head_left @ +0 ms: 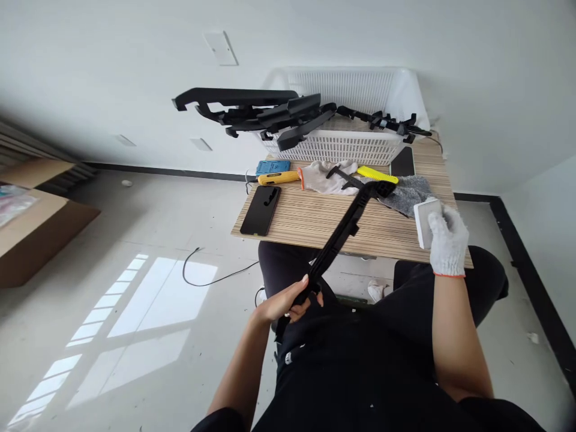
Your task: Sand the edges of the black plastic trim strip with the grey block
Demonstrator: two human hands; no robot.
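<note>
My bare left hand [292,301] is wrapped round the lower part of a long black plastic trim piece [342,231]. The piece slants up and to the right, its bent far end over the table. In a white work glove with an orange cuff, my right hand [450,240] grips a white rectangular block [426,221] at the table's right edge. Beside that block lies a grey cloth [409,195]. Behind the trim piece are a yellow utility knife [378,174], a loose white glove [321,179] and a black caliper-like tool [344,176].
A white plastic basket [351,146] holds several black trim pieces [270,111], some jutting over its left side. On the wooden table [310,216] lie a black phone [261,210], a yellow-handled tool [278,178] and a blue box [273,167]. A cable [211,282] crosses the floor near a cardboard box [45,234].
</note>
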